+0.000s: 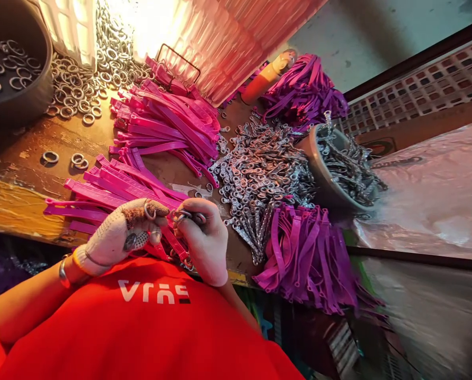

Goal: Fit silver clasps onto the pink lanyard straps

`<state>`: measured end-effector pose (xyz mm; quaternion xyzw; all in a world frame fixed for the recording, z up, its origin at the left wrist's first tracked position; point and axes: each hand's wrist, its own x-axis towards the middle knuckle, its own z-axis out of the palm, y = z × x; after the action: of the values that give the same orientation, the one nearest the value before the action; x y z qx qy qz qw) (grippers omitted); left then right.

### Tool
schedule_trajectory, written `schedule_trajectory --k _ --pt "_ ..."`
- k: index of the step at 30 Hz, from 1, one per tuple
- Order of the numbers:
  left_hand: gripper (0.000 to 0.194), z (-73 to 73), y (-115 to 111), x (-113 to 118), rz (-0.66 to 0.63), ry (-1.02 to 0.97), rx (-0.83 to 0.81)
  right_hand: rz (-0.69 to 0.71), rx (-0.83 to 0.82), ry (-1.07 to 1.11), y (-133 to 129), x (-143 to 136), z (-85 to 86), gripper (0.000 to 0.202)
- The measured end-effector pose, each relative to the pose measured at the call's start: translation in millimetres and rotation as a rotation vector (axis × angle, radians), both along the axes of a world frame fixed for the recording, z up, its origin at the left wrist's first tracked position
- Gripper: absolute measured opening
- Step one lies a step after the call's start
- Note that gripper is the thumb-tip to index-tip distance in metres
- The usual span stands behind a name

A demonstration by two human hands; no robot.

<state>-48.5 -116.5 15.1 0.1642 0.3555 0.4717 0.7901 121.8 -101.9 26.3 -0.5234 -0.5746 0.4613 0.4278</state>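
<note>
My left hand (pixel 117 232), in a pale dotted work glove with worn brown fingertips, is closed around a few small metal pieces. One metal ring (pixel 150 211) shows at its fingers. Close beside it, my gloved right hand (pixel 206 240) pinches small metal rings (pixel 183 215) between thumb and fingers. The fingertips of both hands nearly meet, and the exact contact is hidden. Under and behind them lies a bundle of pink straps (pixel 105 184). Part of a strap (pixel 176 244) hangs between the hands, with metal rings near its lower end.
Loose rings (pixel 72 84) lie by a dark bucket (pixel 41 79) at left. Another pink strap pile (pixel 168 116) lies ahead. Metal chain pieces (pixel 260 163) are heaped right of centre, beside a grey bucket (pixel 319 163). Purple straps (pixel 307 253) overhang the table edge; a bottle (pixel 260 84) stands behind.
</note>
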Motion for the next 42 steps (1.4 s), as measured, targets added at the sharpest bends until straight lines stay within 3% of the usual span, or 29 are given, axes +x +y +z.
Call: schedule_trajectory --k 5,15,20,24,27,33,37,42 --pt "0.017 -2.8 1.5 5.8 0.053 0.096 0.066 0.091 0.111 -0.091 -1.8 2.6 -4.6 0.024" --pt "0.032 4.3 3.0 16.8 0.014 0.112 0.106 0.076 0.151 -0.155 1.3 7.3 -10.0 0.026" --pt "0.033 7.7 1.9 17.4 0.016 0.306 0.127 0.144 0.027 -0.053 5.6 10.8 -7.8 0.029" --pt "0.035 8.1 1.3 13.3 0.059 0.437 0.142 0.066 -0.205 0.140 9.6 13.1 0.9 0.019" --pt "0.030 5.6 0.9 12.7 0.025 0.422 0.147 0.003 -0.258 0.192 12.0 13.6 5.9 0.017" --pt "0.025 2.4 1.8 15.6 0.041 0.356 0.117 0.032 -0.162 0.058 16.1 17.1 5.9 0.020" --pt "0.025 3.3 3.4 15.8 0.051 0.306 0.104 0.202 0.026 -0.085 15.4 18.8 4.3 0.026" --pt "0.022 6.1 2.5 12.7 -0.007 0.338 0.112 0.296 0.302 -0.221 14.6 19.3 1.3 0.015"
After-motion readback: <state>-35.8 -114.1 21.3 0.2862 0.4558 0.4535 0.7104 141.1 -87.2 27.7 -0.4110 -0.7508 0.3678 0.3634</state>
